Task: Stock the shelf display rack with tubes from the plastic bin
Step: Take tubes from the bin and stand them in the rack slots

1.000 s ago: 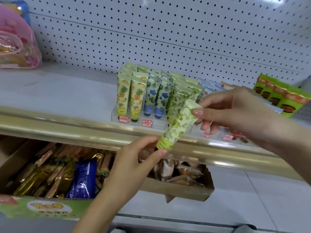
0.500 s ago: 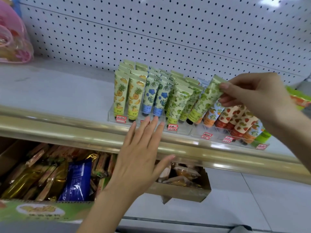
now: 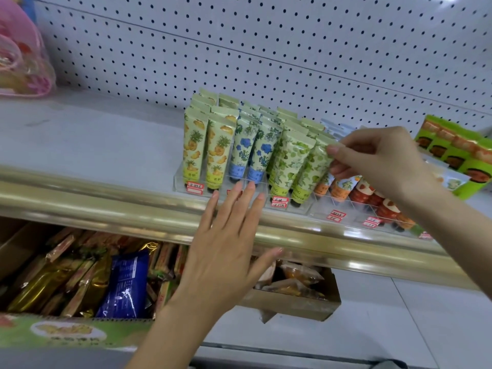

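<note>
Right hand pinches the green-leaf tube by its top, cap down in the front slot of the display rack; left hand flat, fingers straight, at the rack's front. Released tilted, it may topple forward, dragging neighbours

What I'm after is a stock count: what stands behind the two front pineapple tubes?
Behind the front pineapple tubes more tubes stand in the clear rack. Only their crimped tops show; the front pair covers their bodies, so the count is unsure.
</note>
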A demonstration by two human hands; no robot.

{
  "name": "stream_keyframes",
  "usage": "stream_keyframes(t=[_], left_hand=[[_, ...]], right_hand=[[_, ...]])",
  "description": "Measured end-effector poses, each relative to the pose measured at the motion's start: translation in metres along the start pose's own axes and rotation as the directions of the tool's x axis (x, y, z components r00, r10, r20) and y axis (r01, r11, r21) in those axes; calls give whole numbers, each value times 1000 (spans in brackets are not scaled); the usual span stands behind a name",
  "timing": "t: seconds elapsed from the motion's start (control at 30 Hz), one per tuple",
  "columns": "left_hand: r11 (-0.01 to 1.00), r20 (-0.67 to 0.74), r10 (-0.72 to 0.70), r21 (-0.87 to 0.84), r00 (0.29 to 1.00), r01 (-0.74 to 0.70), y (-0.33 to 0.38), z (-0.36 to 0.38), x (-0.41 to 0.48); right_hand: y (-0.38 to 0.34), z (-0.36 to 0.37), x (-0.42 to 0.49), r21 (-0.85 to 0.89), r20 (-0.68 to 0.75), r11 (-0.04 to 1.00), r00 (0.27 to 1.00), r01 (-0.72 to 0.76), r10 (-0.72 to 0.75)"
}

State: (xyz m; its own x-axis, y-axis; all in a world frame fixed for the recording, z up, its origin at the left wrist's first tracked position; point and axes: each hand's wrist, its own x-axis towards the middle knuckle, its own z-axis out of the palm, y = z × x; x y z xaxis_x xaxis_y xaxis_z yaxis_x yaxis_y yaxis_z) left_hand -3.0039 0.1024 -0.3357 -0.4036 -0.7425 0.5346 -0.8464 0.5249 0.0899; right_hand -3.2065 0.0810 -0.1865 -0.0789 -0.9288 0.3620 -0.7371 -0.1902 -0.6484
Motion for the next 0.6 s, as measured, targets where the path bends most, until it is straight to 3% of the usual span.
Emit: stream_keyframes(t=[0.6], left_hand=[[1000, -47, -24, -6, 999, 24, 1, 3, 0]], right_hand=[[-3, 5, -3, -40, 1, 999, 1000, 21, -21]])
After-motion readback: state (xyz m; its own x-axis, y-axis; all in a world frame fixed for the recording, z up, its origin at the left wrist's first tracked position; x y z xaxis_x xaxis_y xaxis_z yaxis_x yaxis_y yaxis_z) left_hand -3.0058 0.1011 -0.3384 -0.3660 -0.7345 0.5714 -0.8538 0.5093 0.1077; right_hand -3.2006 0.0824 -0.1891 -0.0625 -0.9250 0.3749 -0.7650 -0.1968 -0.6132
